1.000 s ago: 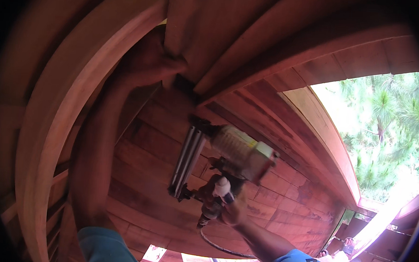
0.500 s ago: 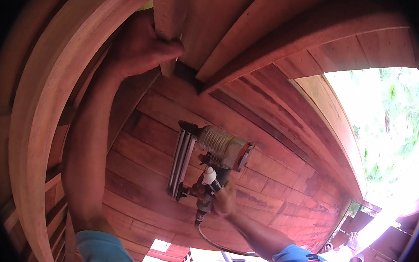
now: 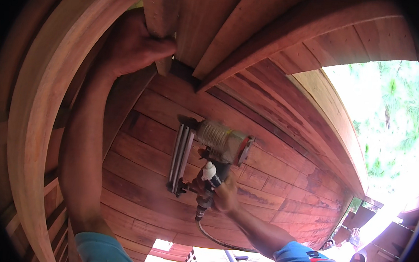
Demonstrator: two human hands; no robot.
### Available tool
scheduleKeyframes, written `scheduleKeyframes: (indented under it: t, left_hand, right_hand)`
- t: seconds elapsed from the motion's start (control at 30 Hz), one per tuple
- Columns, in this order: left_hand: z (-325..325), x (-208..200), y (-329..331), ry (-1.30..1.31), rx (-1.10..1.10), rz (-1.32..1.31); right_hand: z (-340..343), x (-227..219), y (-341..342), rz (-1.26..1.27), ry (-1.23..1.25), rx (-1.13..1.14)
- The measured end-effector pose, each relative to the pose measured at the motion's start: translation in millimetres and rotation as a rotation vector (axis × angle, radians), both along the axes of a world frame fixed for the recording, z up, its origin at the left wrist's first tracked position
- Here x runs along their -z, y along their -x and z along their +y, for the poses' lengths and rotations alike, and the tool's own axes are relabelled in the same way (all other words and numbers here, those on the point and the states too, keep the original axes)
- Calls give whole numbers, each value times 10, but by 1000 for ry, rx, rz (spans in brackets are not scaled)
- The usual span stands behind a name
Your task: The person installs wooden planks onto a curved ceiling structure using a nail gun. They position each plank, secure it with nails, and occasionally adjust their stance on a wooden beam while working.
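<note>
At the upper left, my left hand (image 3: 133, 44) is closed around the lower part of a wooden board (image 3: 160, 10), with the thumb across its front. Its other fingers are partly hidden behind the wood. In the middle, my right hand (image 3: 225, 194) grips the handle of a pneumatic nail gun (image 3: 223, 141). The gun has a ribbed metal body and a long grey magazine (image 3: 181, 158) on its left side. A small white-tipped thing with a dark band (image 3: 210, 172) shows at my right hand; I cannot tell what it is. An air hose (image 3: 212, 237) runs from the handle's end.
Reddish plank walling (image 3: 263, 196) spreads behind the nail gun. A curved wooden beam (image 3: 32, 120) rises close by my left arm, and another beam (image 3: 292, 40) crosses the upper right. Bright foliage (image 3: 388, 103) shows through an opening at the right. Sandalled feet (image 3: 354, 238) appear at the lower right.
The board and my left hand appear slightly farther left and higher in the picture. Both hands keep their grips; the nail gun stays almost in the same place.
</note>
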State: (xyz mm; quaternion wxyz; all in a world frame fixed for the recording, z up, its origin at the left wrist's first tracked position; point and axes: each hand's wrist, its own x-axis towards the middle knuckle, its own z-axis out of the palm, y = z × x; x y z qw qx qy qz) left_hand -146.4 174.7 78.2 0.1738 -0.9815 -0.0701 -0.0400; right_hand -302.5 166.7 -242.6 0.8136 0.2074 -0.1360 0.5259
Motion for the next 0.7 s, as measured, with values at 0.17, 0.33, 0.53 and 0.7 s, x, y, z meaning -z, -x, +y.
scheduleKeyframes:
  t: [0.17, 0.33, 0.53, 0.7]
  left_hand:
    - [87, -191, 24, -40, -149, 117]
    - [-57, -83, -7, 41, -153, 79]
    - [121, -229, 18, -38, 6, 161]
    - [273, -278, 66, 101, -33, 90]
  right_hand:
    - [100, -338, 35, 150, -13, -13]
    - [20, -661, -86, 7, 135, 60]
    - [-142, -985, -247, 87, 127, 74]
    - [-54, -1037, -125, 230, -38, -173]
